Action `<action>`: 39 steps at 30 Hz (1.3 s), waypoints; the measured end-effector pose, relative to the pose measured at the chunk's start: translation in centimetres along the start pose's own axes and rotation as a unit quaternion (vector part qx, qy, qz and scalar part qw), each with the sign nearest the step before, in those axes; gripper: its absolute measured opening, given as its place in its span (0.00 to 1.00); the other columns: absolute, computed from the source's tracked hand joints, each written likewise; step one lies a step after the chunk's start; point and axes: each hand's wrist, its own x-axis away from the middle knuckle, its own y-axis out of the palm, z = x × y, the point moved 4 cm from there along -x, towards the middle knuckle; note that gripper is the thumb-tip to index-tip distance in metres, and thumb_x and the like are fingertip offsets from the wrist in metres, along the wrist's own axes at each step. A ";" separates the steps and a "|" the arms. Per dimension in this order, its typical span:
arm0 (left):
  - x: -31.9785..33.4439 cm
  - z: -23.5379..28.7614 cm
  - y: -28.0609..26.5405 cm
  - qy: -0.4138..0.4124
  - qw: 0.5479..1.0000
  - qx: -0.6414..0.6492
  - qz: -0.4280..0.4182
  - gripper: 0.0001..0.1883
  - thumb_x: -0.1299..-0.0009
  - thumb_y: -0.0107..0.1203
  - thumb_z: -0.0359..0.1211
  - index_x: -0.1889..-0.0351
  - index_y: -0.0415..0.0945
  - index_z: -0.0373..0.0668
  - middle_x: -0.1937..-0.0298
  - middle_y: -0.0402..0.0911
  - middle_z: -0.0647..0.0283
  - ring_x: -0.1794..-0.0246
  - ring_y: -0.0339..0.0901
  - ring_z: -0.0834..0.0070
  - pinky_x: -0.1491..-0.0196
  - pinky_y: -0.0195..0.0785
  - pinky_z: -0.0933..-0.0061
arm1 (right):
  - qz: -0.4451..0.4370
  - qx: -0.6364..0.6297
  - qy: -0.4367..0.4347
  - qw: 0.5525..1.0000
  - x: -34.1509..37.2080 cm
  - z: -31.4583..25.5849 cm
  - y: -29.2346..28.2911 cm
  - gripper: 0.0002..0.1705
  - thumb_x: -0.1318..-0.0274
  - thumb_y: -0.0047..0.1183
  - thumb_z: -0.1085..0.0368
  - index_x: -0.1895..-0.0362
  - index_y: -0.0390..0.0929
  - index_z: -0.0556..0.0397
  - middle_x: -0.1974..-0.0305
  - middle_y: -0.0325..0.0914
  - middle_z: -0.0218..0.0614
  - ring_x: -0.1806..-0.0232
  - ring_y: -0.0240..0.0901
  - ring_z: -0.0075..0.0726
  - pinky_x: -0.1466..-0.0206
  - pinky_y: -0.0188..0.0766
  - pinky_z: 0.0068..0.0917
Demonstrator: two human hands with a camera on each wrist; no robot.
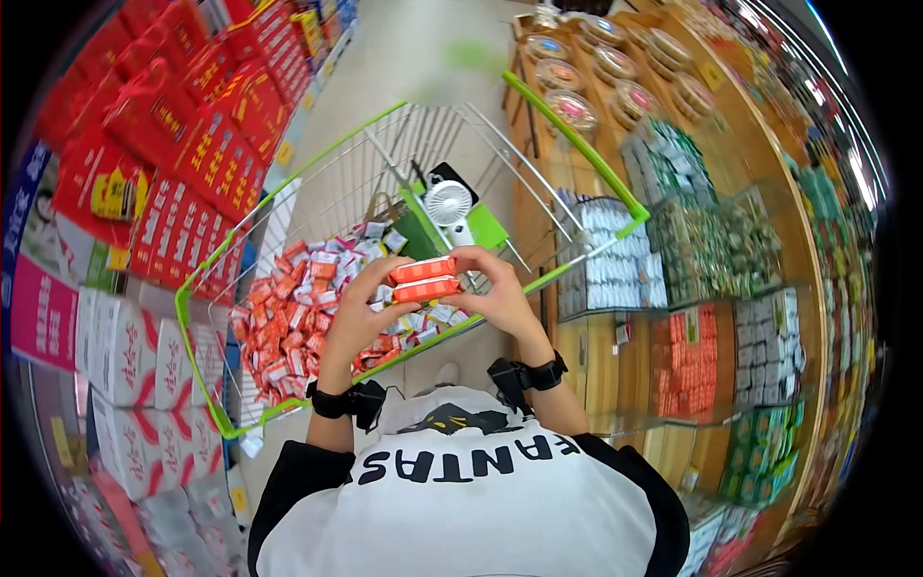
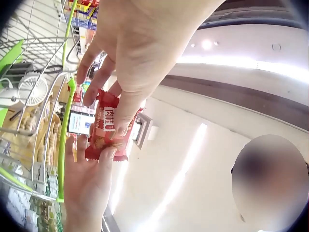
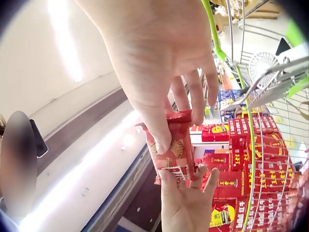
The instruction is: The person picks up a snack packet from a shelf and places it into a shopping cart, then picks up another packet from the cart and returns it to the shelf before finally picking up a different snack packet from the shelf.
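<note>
Two small red wrapped snack packets (image 1: 426, 288) lie side by side between the hands, above the near edge of the shopping cart (image 1: 567, 269). My left hand (image 1: 358, 306) pinches one end of them, thumb on the near side. The other end is gripped by my right hand (image 1: 498, 296). In the left wrist view, the left thumb presses on a packet (image 2: 105, 126) with pale lettering and a crimped end. From the right wrist view, the right thumb lies across the wrapper (image 3: 174, 145). Below, loose red and white packets (image 1: 288, 327) heap up in the cart.
Inside the cart are a white handheld fan (image 1: 448, 204) and a green bag (image 1: 415, 231). Wooden shelves (image 1: 601, 365) with bins of wrapped snacks run along the right. Red boxes (image 1: 183, 231) and white cartons (image 1: 125, 351) are stacked at the left. An aisle floor (image 1: 413, 58) stretches ahead.
</note>
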 end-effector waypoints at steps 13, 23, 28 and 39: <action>7.8 -0.9 -5.3 -0.154 0.970 -0.037 0.184 0.27 0.50 0.62 0.30 0.51 0.68 0.38 0.54 0.73 0.60 0.56 0.71 0.73 0.53 0.63 0.74 | -0.223 -0.064 -0.039 0.972 -4.6 0.8 8.9 0.30 0.69 0.65 0.68 0.56 0.68 0.56 0.63 0.74 0.34 0.62 0.71 0.27 0.56 0.66 0.25; 12.2 0.6 -4.6 -0.267 0.901 -0.012 0.341 0.24 0.39 0.53 0.30 0.46 0.61 0.35 0.56 0.74 0.60 0.56 0.71 0.77 0.54 0.63 0.78 | -0.359 -0.093 0.034 0.928 -5.1 1.4 14.2 0.24 0.56 0.59 0.63 0.54 0.66 0.56 0.68 0.74 0.33 0.68 0.70 0.22 0.64 0.67 0.19; 15.9 -2.2 -3.0 -0.280 0.837 0.112 0.456 0.21 0.36 0.50 0.31 0.46 0.61 0.35 0.61 0.74 0.64 0.63 0.71 0.82 0.60 0.64 0.82 | -0.419 -0.103 0.078 0.899 -4.0 2.6 16.6 0.28 0.54 0.57 0.58 0.53 0.62 0.60 0.73 0.73 0.38 0.75 0.69 0.25 0.72 0.66 0.22; 22.3 -2.3 -1.2 -0.323 0.770 0.115 0.539 0.07 0.33 0.44 0.33 0.65 0.63 0.39 0.69 0.73 0.63 0.69 0.73 0.78 0.64 0.67 0.80 | -0.542 -0.055 0.074 0.835 0.3 3.5 22.0 0.16 0.44 0.42 0.56 0.71 0.63 0.57 0.79 0.69 0.39 0.78 0.70 0.32 0.74 0.64 0.27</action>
